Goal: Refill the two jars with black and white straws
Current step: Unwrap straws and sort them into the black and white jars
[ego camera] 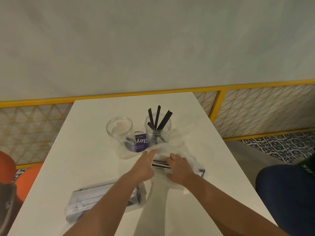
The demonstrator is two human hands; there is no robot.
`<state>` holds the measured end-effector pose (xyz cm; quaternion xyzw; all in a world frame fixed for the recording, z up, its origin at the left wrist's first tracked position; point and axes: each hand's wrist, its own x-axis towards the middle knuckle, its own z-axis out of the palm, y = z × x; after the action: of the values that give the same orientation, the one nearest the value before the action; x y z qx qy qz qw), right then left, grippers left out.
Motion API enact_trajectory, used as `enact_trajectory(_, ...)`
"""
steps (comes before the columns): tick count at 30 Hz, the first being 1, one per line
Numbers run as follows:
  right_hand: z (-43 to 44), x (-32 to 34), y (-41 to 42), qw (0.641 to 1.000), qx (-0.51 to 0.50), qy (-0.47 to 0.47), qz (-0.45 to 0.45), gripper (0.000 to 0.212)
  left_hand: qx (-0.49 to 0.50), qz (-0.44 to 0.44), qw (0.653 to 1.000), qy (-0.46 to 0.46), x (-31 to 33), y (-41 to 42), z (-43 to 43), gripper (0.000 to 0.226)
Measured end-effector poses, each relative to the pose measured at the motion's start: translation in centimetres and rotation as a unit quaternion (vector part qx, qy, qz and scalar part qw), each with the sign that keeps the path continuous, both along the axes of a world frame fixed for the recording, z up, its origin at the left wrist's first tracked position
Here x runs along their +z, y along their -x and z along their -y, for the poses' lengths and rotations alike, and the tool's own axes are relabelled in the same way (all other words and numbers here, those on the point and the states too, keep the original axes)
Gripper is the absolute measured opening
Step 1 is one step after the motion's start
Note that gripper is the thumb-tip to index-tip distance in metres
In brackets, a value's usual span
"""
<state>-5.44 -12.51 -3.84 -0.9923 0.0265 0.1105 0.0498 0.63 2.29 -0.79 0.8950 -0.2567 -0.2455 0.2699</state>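
On the white counter (pixel 196 133), the left hand (pixel 144 165) and right hand (pixel 179 169) each grip a clear plastic bag of black and white straws (pixel 161 165), fingers closed on its film, at 6 o'clock from the clear jar holding black straws (pixel 158 129), the empty clear jar (pixel 120 132) at 9 o'clock of it.

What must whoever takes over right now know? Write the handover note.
Left hand and right hand: both on the clear bag of straws, working it open; grip unclear.
Left jar: empty. Right jar: a few black straws.
Second straw pack lies near the table's front-left, under the left forearm.
Done: little. Left: open the packs, fill both jars.
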Motion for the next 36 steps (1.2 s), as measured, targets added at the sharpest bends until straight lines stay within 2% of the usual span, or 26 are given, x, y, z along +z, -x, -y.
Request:
enact_trajectory(5, -0.5, -0.1, -0.2, 1.000, 0.007, 0.015, -0.015, 0.058, -0.003, 0.005, 1.000, 0.001, 0.2, 0.1, -0.1, 0.087)
enact_trajectory(14, -0.7, -0.2, -0.3, 1.000, -0.001, -0.013, -0.025, 0.053, -0.003, 0.012, 1.000, 0.004, 0.9, 0.0, -0.5, 0.078)
enact_trajectory(18, -0.4, -0.2, -0.1, 0.995, -0.029, -0.078, -0.058, 0.055, 0.013, 0.016, 1.000, 0.014, 1.1, -0.1, -0.6, 0.070)
enact_trajectory(23, -0.3, -0.1, -0.1, 0.995, -0.040, -0.083, -0.048, 0.053, 0.026, 0.022, 0.999, 0.040, 1.3, 0.1, -0.5, 0.061)
enact_trajectory(28, 0.0, 0.4, 0.6, 0.976, -0.088, -0.195, -0.040, 0.044, 0.046, 0.025, 0.997, 0.054, 1.6, 0.2, -0.6, 0.053)
enact_trajectory(31, 0.2, 2.0, 0.8, 0.973, -0.090, -0.210, -0.021, 0.037, 0.063, 0.031, 0.997, 0.041, 1.9, 0.1, -0.8, 0.052)
enact_trajectory(36, 0.9, 4.0, 0.3, 0.963, -0.066, -0.244, -0.090, 0.037, 0.099, -0.009, 0.992, 0.081, 2.5, -0.1, -0.7, 0.050)
